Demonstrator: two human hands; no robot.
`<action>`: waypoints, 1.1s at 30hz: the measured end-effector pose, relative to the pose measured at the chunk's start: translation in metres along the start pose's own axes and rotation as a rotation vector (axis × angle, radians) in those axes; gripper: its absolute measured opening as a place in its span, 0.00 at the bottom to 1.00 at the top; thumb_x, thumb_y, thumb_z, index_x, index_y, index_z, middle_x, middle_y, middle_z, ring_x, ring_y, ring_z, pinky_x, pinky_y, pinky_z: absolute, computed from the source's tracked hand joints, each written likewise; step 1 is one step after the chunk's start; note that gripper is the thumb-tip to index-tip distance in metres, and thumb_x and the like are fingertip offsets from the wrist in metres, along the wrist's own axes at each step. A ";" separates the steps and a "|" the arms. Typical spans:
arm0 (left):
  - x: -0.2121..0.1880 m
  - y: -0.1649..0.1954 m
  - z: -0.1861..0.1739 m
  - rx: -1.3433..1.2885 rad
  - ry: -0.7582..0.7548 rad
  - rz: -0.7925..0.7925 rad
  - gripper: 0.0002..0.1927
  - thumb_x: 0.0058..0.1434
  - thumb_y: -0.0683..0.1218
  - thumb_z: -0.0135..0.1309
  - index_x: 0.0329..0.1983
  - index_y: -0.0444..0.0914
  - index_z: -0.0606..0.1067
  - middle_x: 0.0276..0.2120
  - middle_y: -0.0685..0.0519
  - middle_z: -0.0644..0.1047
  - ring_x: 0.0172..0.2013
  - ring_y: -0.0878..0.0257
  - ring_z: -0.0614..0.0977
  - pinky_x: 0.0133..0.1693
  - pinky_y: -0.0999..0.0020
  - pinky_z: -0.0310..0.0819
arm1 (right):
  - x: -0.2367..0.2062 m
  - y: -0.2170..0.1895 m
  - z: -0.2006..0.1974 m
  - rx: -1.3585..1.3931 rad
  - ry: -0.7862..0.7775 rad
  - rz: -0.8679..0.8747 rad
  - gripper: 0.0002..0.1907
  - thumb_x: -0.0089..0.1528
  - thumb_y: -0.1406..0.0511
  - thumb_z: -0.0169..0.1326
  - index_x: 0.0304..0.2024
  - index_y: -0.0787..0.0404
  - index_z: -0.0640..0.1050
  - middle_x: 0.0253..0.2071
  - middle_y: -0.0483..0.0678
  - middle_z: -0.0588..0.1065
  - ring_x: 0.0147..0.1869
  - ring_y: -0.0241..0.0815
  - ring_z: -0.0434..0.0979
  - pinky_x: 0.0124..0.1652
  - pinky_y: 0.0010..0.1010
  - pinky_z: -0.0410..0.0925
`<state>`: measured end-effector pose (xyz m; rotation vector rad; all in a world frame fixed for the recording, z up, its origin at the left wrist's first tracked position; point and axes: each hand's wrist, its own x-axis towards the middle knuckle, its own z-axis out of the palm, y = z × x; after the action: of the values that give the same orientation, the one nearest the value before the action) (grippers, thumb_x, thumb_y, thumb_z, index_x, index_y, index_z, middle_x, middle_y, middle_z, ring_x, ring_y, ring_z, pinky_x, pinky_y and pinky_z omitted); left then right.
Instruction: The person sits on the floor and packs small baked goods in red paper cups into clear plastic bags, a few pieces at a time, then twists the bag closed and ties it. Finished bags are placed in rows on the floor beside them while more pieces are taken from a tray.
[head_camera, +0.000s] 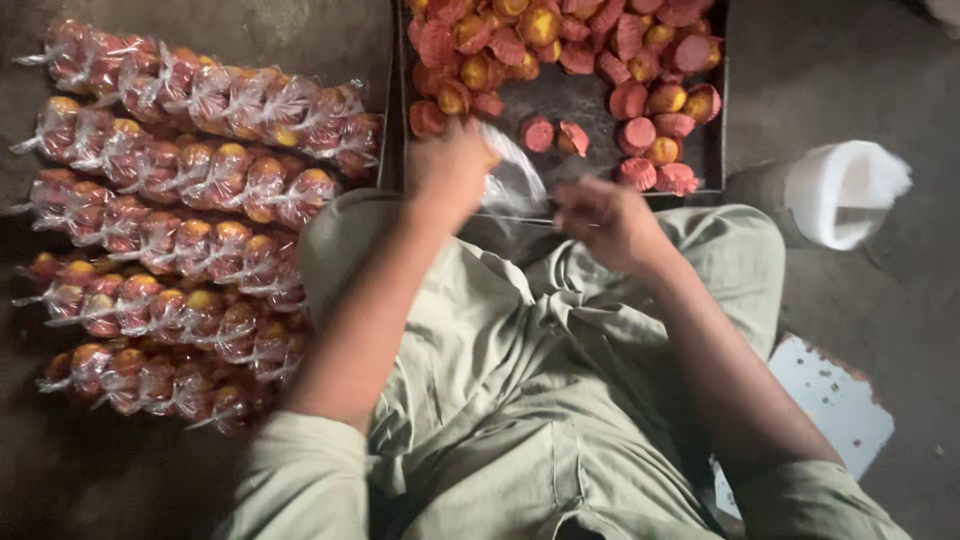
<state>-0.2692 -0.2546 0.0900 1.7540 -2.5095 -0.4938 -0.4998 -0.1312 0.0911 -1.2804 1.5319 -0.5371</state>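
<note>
A dark metal tray (705, 150) in front of my knees holds several small yellow cakes in red paper cups (560, 45). My left hand (447, 170) is at the tray's near edge, closed around a cake and the mouth of a clear plastic bag (512, 175). My right hand (600, 220) pinches the other side of the same bag, just above my lap. The bag hangs between both hands, over the tray's front rim.
To the left, several rows of filled, tied clear bags of cakes (180, 200) lie on the dark floor. A white plastic container (840, 190) stands at the right. A flat white board (830, 400) lies by my right leg.
</note>
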 end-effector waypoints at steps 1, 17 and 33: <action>0.013 -0.020 -0.006 -0.137 0.129 -0.035 0.22 0.61 0.50 0.59 0.54 0.34 0.74 0.48 0.39 0.77 0.48 0.41 0.80 0.42 0.45 0.76 | 0.016 -0.001 -0.001 -0.174 0.079 -0.147 0.20 0.59 0.66 0.58 0.54 0.59 0.77 0.50 0.55 0.77 0.58 0.59 0.76 0.58 0.45 0.70; 0.057 0.016 0.106 -0.019 0.075 -0.051 0.37 0.60 0.41 0.57 0.72 0.35 0.58 0.63 0.42 0.71 0.64 0.44 0.69 0.61 0.41 0.60 | 0.129 0.023 0.035 -0.400 0.440 -0.601 0.20 0.62 0.72 0.58 0.55 0.66 0.69 0.62 0.67 0.67 0.57 0.68 0.73 0.51 0.50 0.71; 0.022 0.022 0.128 -1.704 -0.304 0.015 0.20 0.67 0.37 0.49 0.63 0.28 0.70 0.49 0.49 0.81 0.46 0.62 0.83 0.50 0.64 0.81 | 0.042 0.025 -0.007 0.469 0.337 -0.303 0.24 0.67 0.74 0.59 0.63 0.63 0.67 0.52 0.47 0.73 0.55 0.34 0.73 0.55 0.27 0.68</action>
<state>-0.3246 -0.2385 -0.0281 0.8496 -1.0772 -2.0535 -0.5132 -0.1623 0.0559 -1.0895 1.3658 -1.2804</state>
